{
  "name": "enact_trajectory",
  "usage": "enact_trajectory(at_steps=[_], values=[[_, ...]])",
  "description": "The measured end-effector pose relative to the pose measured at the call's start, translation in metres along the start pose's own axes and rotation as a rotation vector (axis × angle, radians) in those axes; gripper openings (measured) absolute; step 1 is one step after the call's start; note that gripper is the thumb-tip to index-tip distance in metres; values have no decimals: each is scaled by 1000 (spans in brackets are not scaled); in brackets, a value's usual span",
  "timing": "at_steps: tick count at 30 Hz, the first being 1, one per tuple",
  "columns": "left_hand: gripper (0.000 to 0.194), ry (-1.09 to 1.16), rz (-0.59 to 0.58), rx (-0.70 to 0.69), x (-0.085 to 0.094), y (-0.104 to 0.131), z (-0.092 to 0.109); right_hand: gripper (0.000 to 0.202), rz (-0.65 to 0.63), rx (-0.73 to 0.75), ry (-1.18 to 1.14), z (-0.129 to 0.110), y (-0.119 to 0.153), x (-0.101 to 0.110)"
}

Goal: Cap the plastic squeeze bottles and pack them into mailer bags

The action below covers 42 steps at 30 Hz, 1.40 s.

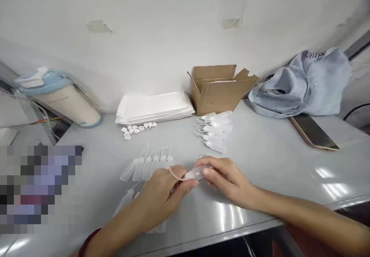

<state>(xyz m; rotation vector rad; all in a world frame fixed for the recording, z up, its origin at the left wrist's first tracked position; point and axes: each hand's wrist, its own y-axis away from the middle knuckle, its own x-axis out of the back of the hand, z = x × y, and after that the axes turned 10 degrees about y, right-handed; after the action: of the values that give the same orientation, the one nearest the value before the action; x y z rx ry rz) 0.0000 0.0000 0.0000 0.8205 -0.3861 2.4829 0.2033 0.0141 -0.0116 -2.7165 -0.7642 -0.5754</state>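
Head view: above the desk [268, 153], near its front edge, left hand [164, 187] clamped one translucent bottle [199, 172] at its neck, right hand [231, 180] at its body, presumably steadying both ends

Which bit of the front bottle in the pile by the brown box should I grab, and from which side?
I'd pinch the front bottle by its wide body, coming from the right. It lies on the table with its narrow end pointing left and the other bottles behind it, so its body end looks easier to reach.
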Motion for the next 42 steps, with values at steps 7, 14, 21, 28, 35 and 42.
enact_trajectory(at_steps=[7,14,21,28,35,42], values=[[33,-148,64,-277,-3,-1,-7,31,-90,-167,-181,5,-4,-4],[24,-495,86,-486,-10,6,-11,41,-264,-436,-523,12,-5,-7],[10,-624,129,-537,-10,6,-7,39,-376,-526,-604,10,-11,1],[10,-386,383,-391,10,-6,-20,22,440,16,330,11,-22,44],[18,-488,589,5,48,-14,-47,25,762,49,594,62,-53,99],[35,-663,543,288,84,-8,-85,30,695,-9,670,76,-66,111]])
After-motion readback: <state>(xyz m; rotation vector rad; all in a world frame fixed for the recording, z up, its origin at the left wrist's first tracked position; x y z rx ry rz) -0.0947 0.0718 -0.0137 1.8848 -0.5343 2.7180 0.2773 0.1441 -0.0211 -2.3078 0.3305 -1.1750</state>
